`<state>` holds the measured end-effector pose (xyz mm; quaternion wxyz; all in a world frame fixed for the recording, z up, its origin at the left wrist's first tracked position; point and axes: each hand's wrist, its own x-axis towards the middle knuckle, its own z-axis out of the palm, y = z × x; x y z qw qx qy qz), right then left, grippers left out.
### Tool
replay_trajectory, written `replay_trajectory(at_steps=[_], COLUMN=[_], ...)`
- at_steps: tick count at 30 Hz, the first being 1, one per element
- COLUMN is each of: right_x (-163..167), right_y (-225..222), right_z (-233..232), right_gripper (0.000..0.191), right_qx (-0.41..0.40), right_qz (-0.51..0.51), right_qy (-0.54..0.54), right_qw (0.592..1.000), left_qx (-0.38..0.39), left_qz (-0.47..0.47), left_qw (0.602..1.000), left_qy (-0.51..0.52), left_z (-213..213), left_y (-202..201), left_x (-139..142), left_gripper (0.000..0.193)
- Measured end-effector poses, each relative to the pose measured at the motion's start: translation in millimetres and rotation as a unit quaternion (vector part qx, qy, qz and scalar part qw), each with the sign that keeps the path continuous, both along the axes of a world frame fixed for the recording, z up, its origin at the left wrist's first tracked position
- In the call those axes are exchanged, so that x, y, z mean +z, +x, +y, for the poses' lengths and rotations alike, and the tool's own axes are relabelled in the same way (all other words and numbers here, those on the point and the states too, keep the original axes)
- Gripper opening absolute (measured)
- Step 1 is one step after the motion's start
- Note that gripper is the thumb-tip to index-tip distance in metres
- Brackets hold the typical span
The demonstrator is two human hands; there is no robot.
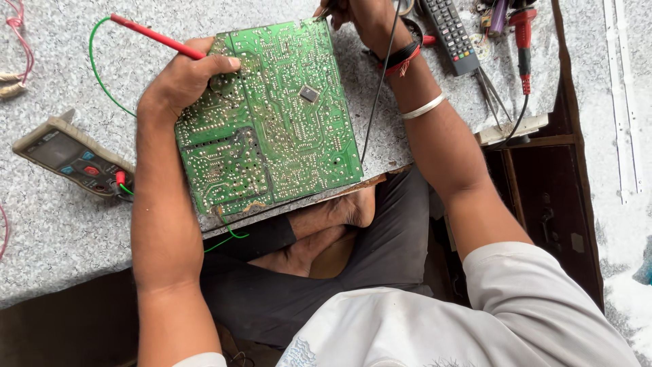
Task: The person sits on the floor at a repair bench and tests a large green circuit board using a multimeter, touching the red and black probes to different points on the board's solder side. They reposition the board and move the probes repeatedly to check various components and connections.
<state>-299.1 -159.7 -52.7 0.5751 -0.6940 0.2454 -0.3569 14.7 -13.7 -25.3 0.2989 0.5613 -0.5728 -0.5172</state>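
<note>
Left hand (183, 81) fingers clamped on red probe (156, 37), long axis pointing upper-left

A black remote control (449, 34) with grey buttons lies on the speckled grey tabletop (54, 224). Beside it rest thin metal tweezers (490, 94) and a red-handled tool (523, 41). Pink cord (20, 34) loops far left.

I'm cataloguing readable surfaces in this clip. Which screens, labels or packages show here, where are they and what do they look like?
Multimeter: far left on the speckled worktop, flat grey-beige rectangle with a dark blank-looking screen and coloured buttons.
Remote control: top edge, right of the right hand, long dark bar with rows of pale buttons.
No packages or signs visible.
</note>
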Motion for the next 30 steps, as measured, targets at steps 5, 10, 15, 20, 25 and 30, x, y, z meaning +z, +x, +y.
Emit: replay_trajectory(at_steps=[5,10,15,20,25,30], right_x=[9.0,15.6,21.2,33.4,42.9,45.5], right_y=[11.6,12.5,13.4,18.8,17.7,15.5], right_z=[7.7,10.9,14.2,16.4,21.6,27.2], right_gripper=[0.044,0.041,0.036,0.026,0.022,0.02], right_qx=[-0.028,-0.041,-0.056,-0.088,-0.083,-0.069], right_qz=[-0.014,-0.035,-0.046,-0.093,-0.053,-0.098], right_qy=[0.099,0.144,0.165,0.231,0.194,0.191], right_qw=[0.995,0.988,0.984,0.964,0.976,0.974], left_qx=[-0.007,0.003,0.012,0.025,0.012,0.033], left_qz=[0.044,0.018,0.011,0.007,-0.005,-0.008], left_qw=[0.999,1.0,1.0,0.999,1.0,0.999], left_qy=[0.014,0.018,0.022,0.032,0.017,0.025], left_z=[2.6,3.5,4.3,6.5,7.2,10.3], left_y=[-2.6,-2.1,-2.2,-2.2,1.5,0.7], left_x=[3.9,3.5,4.4,9.4,9.0,6.6], left_gripper=[0.044,0.046,0.045,0.046,0.046,0.049])
